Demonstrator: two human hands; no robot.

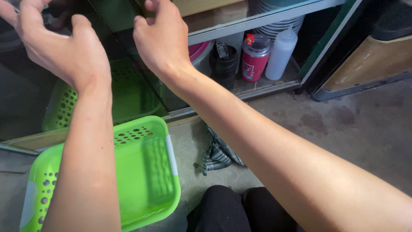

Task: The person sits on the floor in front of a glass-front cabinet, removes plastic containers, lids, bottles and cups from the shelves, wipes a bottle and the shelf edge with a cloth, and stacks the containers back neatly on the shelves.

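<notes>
step: both hands are up at the dark glass door point(25, 99) of a low cabinet point(257, 19); by the look of it the door is being handled or slid along its track, though whether the fingers actually touch the glass cannot be told.
left hand point(64, 47): raised in front of the glass, fingers spread and loosely curled, holding nothing.
right hand point(161, 38): raised at the edge of the glass, beside the open part of the cabinet, fingers bent, nothing gripped; its fingertips run out of the top of the view.
next move: judging from this, a flat press of palms or fingertips on the pane and an even sideways push would be called for, both hands keeping the same height so the pane does not jam in the track.
glass door: directly behind both hands, filling the upper left; it mirrors the basket.
basket point(146, 172): green, perforated, empty, on the floor point(343, 129) below the left forearm, well apart from both hands.
cloth point(219, 154): checked, crumpled on the floor just right of the basket, under the right forearm.
shelf items: a black cup point(224, 64), a red lidded tumbler point(254, 58) and a white squeeze bottle point(281, 53) stand side by side in the open cabinet, right of the right hand; stacked plates point(279, 25) behind them.
</notes>
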